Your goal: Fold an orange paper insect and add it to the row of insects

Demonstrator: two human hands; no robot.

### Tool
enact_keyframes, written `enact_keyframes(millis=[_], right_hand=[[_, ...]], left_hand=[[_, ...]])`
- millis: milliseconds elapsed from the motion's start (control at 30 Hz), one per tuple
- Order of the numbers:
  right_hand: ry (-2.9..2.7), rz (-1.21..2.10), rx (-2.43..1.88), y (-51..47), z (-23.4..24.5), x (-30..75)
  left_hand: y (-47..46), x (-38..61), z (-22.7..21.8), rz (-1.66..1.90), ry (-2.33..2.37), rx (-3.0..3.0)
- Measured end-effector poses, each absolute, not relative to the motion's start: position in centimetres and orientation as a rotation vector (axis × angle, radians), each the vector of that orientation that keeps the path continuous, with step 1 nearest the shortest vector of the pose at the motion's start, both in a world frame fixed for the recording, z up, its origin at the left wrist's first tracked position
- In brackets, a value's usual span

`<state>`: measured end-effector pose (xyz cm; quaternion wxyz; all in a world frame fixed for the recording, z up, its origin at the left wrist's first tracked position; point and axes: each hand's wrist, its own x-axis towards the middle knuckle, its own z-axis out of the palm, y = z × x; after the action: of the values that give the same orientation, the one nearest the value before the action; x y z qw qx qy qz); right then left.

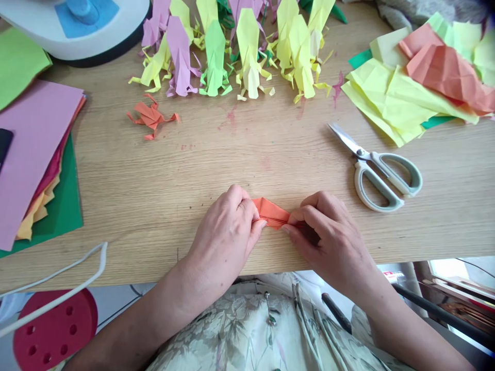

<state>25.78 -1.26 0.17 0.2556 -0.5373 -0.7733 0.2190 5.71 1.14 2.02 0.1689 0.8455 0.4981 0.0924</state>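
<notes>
Both hands pinch a small folded orange paper piece [271,212] near the front edge of the wooden table [247,154]. The left hand [226,226] grips its left end with fingers closed; the right hand [328,234] grips its right end. Grey-handled scissors [381,172] lie just to the right. A small orange paper frog [151,117] sits farther back, before a row of yellow, pink and green folded paper figures [247,51]. Flat coloured paper sheets [34,154] lie stacked far left.

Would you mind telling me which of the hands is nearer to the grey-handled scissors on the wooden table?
Right. The right hand lies just left of the grey-handled scissors; the left hand is farther left.
</notes>
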Motion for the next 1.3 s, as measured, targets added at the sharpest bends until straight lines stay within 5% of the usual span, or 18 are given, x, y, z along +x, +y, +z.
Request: enact_keyframes(millis=[1300], right_hand=[[-2.046, 0.590, -1.678, -2.1, 0.5, 25.8]], left_hand=[[2.2, 5.9, 3.2, 0.065, 1.449, 2.332]])
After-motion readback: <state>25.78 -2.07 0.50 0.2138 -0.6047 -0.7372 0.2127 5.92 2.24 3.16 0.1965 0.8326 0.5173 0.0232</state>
